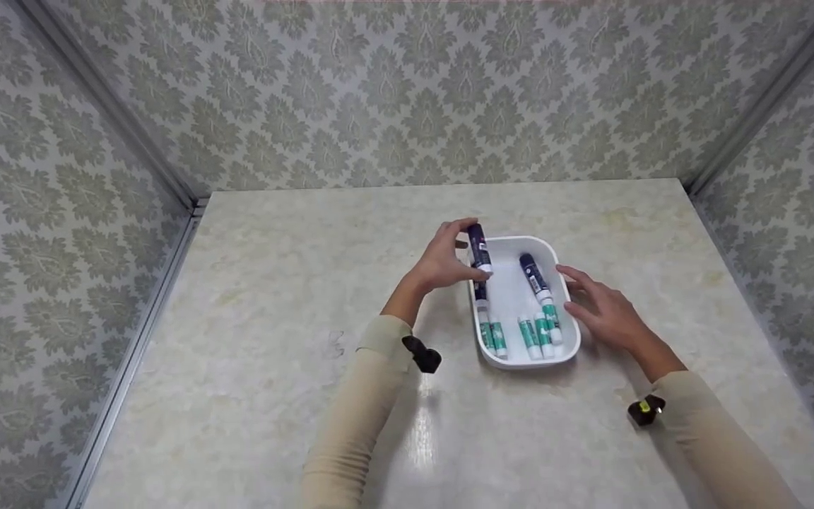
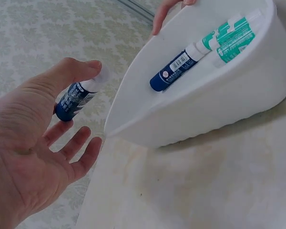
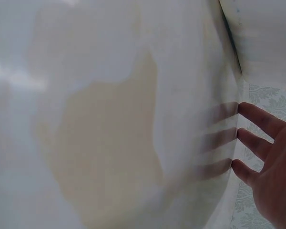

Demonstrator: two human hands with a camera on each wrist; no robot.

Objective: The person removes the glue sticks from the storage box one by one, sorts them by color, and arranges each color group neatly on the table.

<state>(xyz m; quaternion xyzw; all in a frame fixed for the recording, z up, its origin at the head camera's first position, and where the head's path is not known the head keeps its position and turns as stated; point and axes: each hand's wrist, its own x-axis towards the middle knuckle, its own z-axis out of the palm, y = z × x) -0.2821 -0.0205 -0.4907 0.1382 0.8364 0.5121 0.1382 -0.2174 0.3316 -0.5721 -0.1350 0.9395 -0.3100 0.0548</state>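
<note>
My left hand (image 1: 441,260) pinches a dark blue glue stick (image 1: 479,247) with a white cap between thumb and fingertip, over the left rim of a white plastic bin (image 1: 509,290). In the left wrist view the held glue stick (image 2: 75,101) is tilted, the thumb on its white end. At the bin's right side is my right hand (image 1: 608,311), fingers spread and thumb at the rim. Inside the bin lie another blue glue stick (image 1: 534,277) on the right, a partly hidden blue one (image 1: 480,291) on the left, and several green glue sticks (image 1: 529,338) toward the near end.
The bin stands on a pale marbled table (image 1: 294,283), right of its middle. Patterned wall panels (image 1: 421,92) enclose the back and both sides. In the right wrist view, three fingertips meet the tabletop (image 3: 109,143) beside the bin.
</note>
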